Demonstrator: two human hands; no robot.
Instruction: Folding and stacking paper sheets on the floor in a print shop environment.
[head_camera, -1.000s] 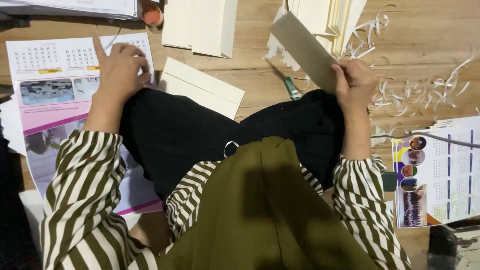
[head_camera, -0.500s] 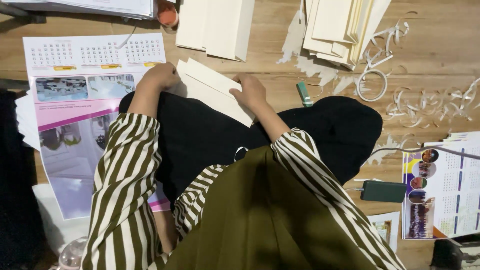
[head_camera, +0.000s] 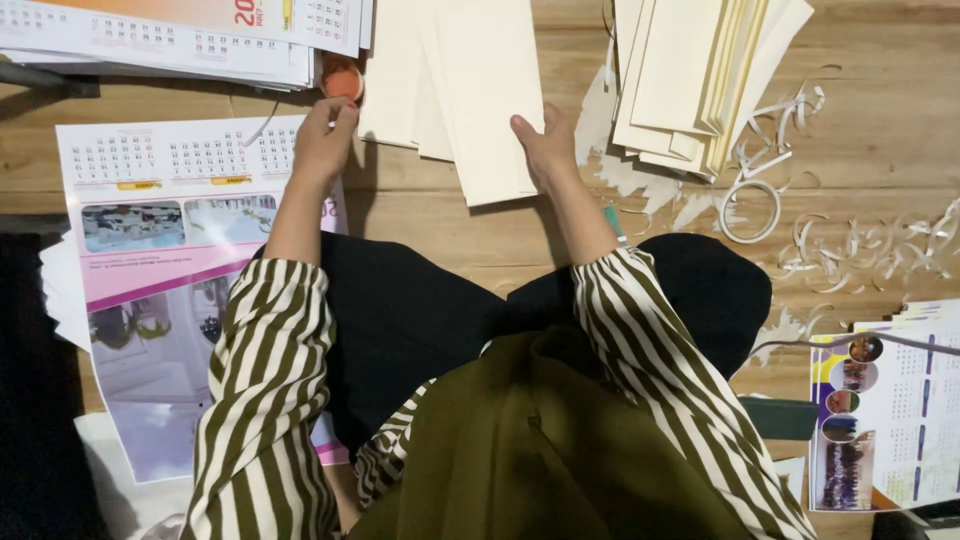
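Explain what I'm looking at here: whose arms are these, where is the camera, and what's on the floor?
There is no machine. The single view comes from a camera worn on a person's head, looking down at their own arms in striped sleeves and a dark lap.

The left hand reaches to the top edge of a calendar sheet and touches a small orange round thing; what it is cannot be told. The right hand rests on a stack of cream cards, thumb on top.

All of it lies on a wooden surface. To the right is a second card stack, a ring of white tape and curled paper trimmings. More calendar sheets lie top left, and printed sheets bottom right.
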